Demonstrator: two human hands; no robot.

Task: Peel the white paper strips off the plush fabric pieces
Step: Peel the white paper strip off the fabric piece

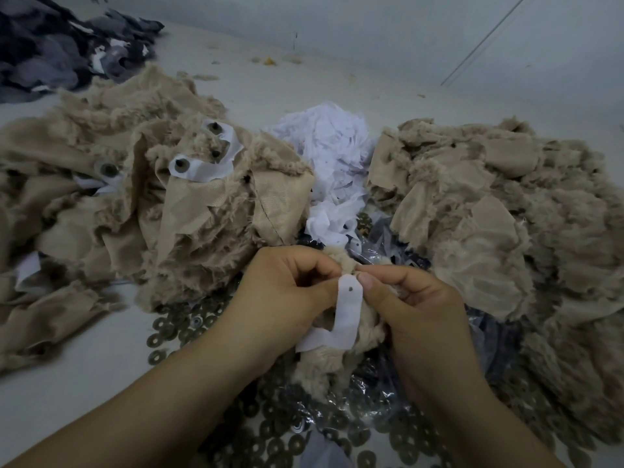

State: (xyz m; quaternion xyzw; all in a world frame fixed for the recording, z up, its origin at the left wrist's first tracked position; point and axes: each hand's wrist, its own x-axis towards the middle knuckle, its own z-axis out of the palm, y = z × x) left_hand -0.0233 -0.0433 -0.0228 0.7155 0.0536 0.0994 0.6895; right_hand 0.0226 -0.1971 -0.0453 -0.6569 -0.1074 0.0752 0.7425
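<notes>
Both hands hold one beige plush fabric piece [332, 361] low in the middle of the head view. A white paper strip [347, 309] with a small hole near its top lies across that piece and bends left at its lower end. My left hand [287, 295] grips the plush with curled fingers at the strip's left edge. My right hand [412, 305] pinches the plush beside the strip's top end, thumb tip against the paper. Whether the strip's top is lifted off the fabric I cannot tell.
A heap of beige plush pieces with white strips and metal studs [145, 197] lies on the left. Another beige heap [499, 211] lies on the right. Crumpled white paper strips [331, 157] pile up behind. Several metal washers [189, 325] and a clear plastic bag [388, 396] lie underneath. Dark fabric [57, 45] sits far left.
</notes>
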